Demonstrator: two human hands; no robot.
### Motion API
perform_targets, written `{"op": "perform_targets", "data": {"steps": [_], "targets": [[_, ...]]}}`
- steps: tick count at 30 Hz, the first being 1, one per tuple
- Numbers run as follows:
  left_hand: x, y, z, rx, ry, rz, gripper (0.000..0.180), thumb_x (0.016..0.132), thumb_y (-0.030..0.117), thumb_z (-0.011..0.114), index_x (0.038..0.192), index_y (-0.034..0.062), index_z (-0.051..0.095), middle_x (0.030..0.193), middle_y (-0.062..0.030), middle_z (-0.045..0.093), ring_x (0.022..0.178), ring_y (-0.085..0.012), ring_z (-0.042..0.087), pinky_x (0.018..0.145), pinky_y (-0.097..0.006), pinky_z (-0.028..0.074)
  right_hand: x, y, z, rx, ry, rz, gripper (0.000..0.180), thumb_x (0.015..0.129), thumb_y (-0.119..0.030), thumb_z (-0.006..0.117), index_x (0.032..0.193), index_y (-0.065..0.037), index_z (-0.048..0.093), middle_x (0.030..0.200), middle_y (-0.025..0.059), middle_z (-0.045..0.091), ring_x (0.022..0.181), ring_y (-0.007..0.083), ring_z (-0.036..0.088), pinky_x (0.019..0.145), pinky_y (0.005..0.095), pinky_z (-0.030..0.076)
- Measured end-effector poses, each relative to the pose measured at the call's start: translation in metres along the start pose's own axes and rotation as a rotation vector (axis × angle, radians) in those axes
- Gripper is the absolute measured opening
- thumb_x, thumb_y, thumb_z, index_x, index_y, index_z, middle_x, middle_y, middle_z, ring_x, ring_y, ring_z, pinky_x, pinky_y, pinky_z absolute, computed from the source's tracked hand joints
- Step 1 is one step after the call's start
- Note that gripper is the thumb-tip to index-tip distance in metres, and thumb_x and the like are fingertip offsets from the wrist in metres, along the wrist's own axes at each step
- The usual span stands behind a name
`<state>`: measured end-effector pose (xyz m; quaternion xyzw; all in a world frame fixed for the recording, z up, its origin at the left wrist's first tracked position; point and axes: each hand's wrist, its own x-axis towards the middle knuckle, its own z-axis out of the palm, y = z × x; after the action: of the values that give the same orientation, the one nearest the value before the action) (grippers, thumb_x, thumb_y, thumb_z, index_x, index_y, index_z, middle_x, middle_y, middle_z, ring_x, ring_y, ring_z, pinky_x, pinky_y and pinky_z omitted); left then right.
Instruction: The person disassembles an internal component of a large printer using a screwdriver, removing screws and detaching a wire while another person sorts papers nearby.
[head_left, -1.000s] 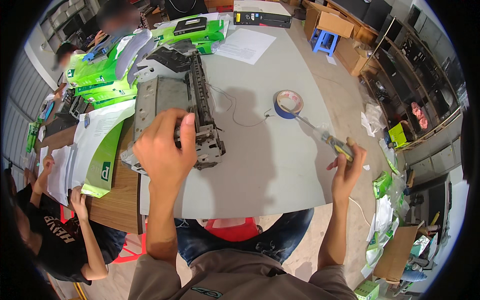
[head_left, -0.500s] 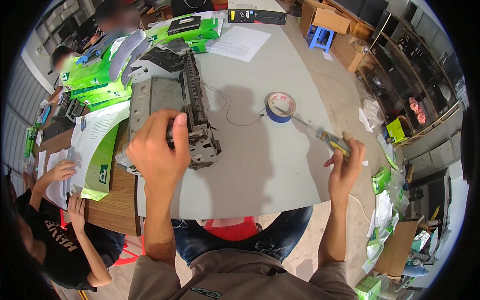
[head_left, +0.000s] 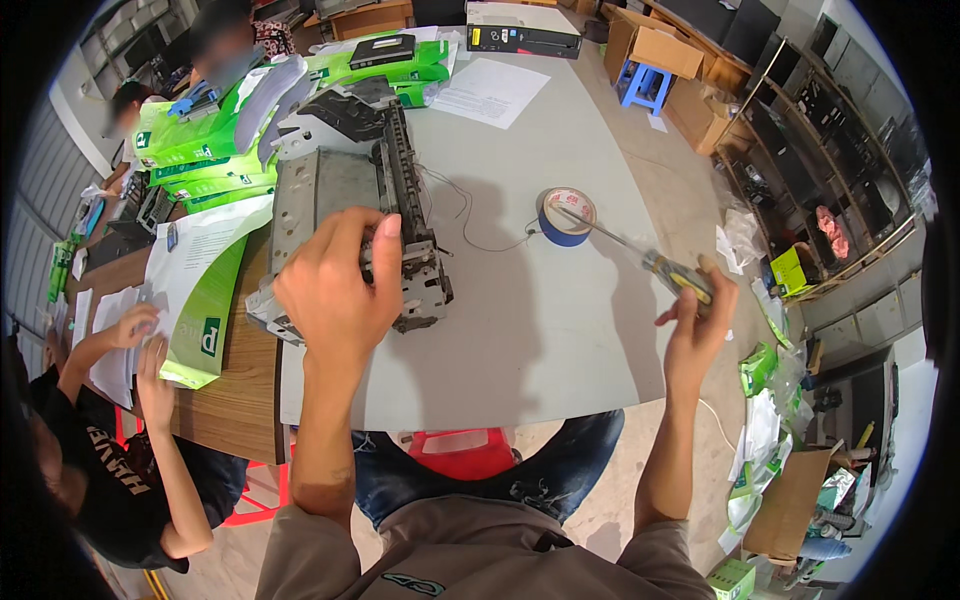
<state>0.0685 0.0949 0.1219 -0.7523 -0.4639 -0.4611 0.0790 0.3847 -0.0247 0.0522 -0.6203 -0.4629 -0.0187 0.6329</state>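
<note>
A grey and black metal printer chassis (head_left: 335,185), with its inner parts bare, lies on the left of the grey table. My left hand (head_left: 345,275) is over its near end, fingers bent around the frame and thumb pointing away from me; the fingertips are partly hidden. At the right, above the table's edge, my right hand (head_left: 705,320) is closed on the handle of a screwdriver (head_left: 678,280). Its shaft slants to the far left, and the tip appears over a roll of blue tape (head_left: 568,236). A thin dark wire (head_left: 468,235) runs from the chassis toward the roll.
Stacked green paper packs (head_left: 205,165) stand behind the chassis at the left. Farther back are a printed sheet (head_left: 495,92) and a desktop computer case (head_left: 525,38). Close on my left, a person's hands (head_left: 145,340) touch papers. A metal shelf (head_left: 815,140) stands to the right.
My view has shifted slightly, while both hands keep nearly the same hold. The neighbouring person's nearer hand has moved up toward the green-and-white wrapper.
</note>
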Motion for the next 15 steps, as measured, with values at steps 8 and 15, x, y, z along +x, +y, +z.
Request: {"op": "perform_targets", "data": {"steps": [8,15], "targets": [[-0.001,0.0,0.001,-0.002,0.024,0.015,0.022,0.096,0.021,0.059,0.087,0.0034,0.066,0.078,-0.0119,0.067,0.064,-0.0346,0.062,0.057,-0.04,0.046,-0.039,0.0,-0.055,0.208,0.056,0.263,0.036,0.1,-0.014,0.058,0.132,0.002,0.053,0.111,0.0114,0.054,0.064,0.0116,0.053,0.049,0.0276,0.051],[-0.001,0.001,0.001,-0.011,0.016,0.008,0.021,0.096,0.021,0.06,0.087,0.003,0.066,0.078,-0.012,0.067,0.065,-0.035,0.062,0.057,-0.04,0.046,-0.041,0.038,-0.065,0.27,0.101,0.389,0.037,0.101,-0.019,0.06,0.131,0.001,0.053,0.097,0.0091,0.057,0.063,0.0114,0.05,0.049,0.0276,0.048]]}}
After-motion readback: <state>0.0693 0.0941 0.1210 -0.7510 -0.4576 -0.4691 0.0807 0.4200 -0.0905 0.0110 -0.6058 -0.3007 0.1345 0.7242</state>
